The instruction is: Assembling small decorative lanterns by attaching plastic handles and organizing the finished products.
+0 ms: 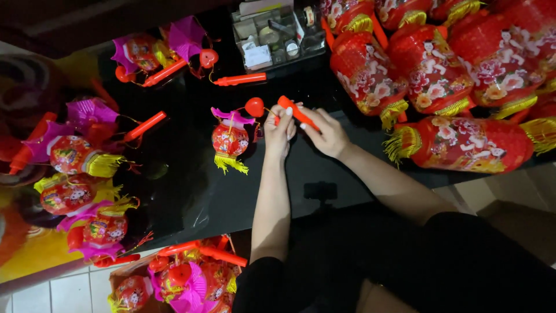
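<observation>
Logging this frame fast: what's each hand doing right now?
Left hand: closed on the red stick near its lantern end.
Right hand: closed on the same stick, farther along.

A clear plastic organiser box (278,29) stands at the far edge of the black bench (191,174), near top centre. Its square compartments hold small items, among them a small white card or label (257,56) at the front left and a roll of tape (309,15) at the right. At the bottom left, below the bench edge, a brown cardboard box (124,269) sits on the tiled floor, open on top. No signs or screens show.
</observation>
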